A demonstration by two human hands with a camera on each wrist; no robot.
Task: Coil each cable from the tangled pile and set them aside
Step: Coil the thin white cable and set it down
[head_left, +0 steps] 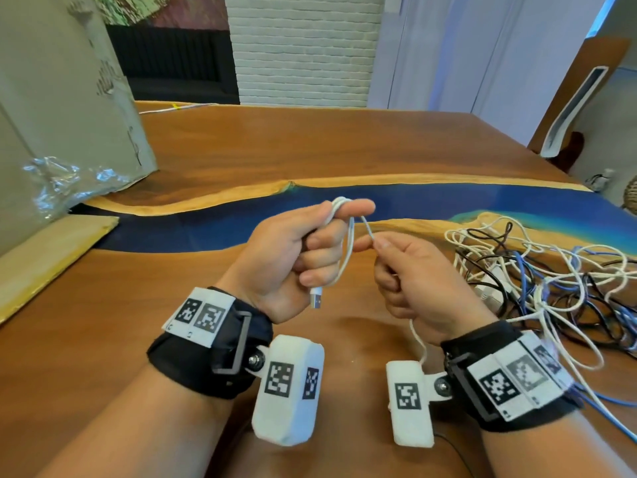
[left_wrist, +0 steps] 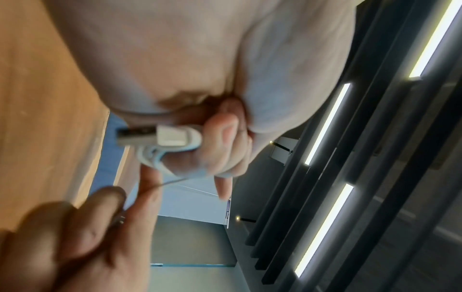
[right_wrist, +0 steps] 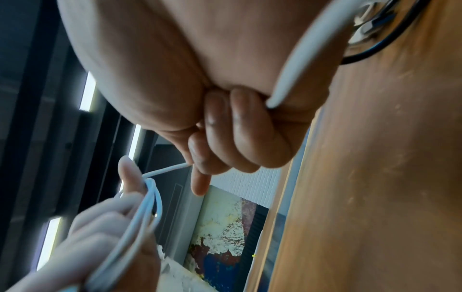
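Both hands raised, left hand [head_left: 296,250] and right hand [head_left: 410,281] with fingers curled.

tangled pile [head_left: 537,270] cut off at right edge, white cable [head_left: 348,250] partly hidden inside both fists

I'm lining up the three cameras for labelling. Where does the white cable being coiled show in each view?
Head: the white cable hangs in loops at picture centre from the left hand, its USB plug below.
Left wrist: left of centre, plug pointing left, loops beneath.
Right wrist: lower left, loops over the left hand; one strand runs to the right hand.
Shared landmark: the wooden table.
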